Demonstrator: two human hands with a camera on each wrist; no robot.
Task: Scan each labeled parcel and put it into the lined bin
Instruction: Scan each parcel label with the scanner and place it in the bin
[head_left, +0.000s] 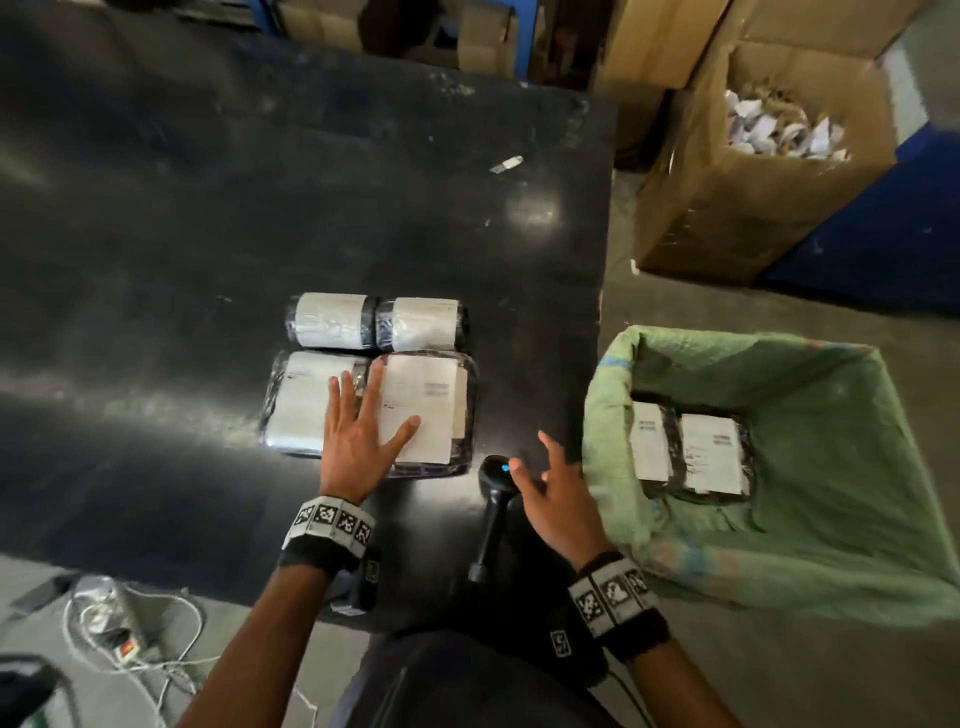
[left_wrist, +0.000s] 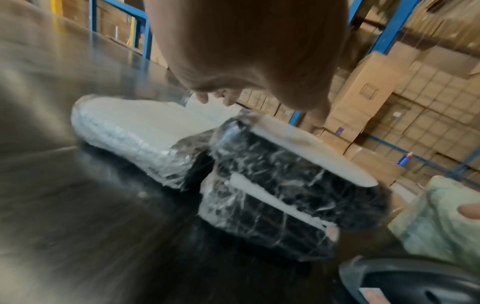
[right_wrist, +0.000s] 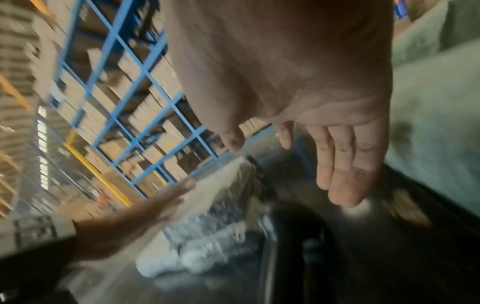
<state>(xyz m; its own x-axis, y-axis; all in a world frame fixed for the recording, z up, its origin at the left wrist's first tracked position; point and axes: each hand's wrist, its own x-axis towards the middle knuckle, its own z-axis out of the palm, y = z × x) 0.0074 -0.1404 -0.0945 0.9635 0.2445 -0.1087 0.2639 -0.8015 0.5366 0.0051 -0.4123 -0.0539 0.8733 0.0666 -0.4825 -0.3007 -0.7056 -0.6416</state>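
Note:
Four wrapped, white-labeled parcels lie on the black table: two rolled ones behind, two flat ones in front. My left hand lies flat with spread fingers across the front pair, touching the left flat parcel and the right flat parcel. In the left wrist view the palm hovers over that black-wrapped parcel. My right hand is open with spread fingers, just above the head of the black scanner, which lies on the table. The green-lined bin holds two parcels.
A cardboard box of crumpled paper stands on the floor behind the bin, with a blue object beside it. Cables lie on the floor at lower left. A small white scrap sits on the table. Blue shelving holds cartons.

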